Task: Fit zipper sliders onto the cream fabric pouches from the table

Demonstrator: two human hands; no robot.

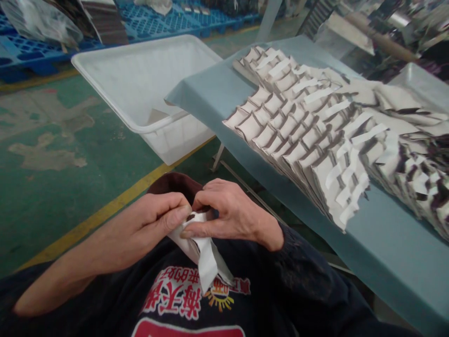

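Close to my body, my left hand pinches one side of a piece of white-and-dark-brown fabric. From the other side my right hand grips the same piece, thumb in front and fingers curled behind. White flaps dangle below my thumbs, and a dark brown part rises behind the hands. The two thumbs almost meet at its top edge, where a small dark spot shows. What lies inside the folds is hidden by my fingers.
A blue-covered table stands to my right, bearing overlapping stacks of cream fabric pieces. Beyond my hands is a large white bin with a scrap inside. Blue pallets lie at the back, and a yellow line crosses the green floor.
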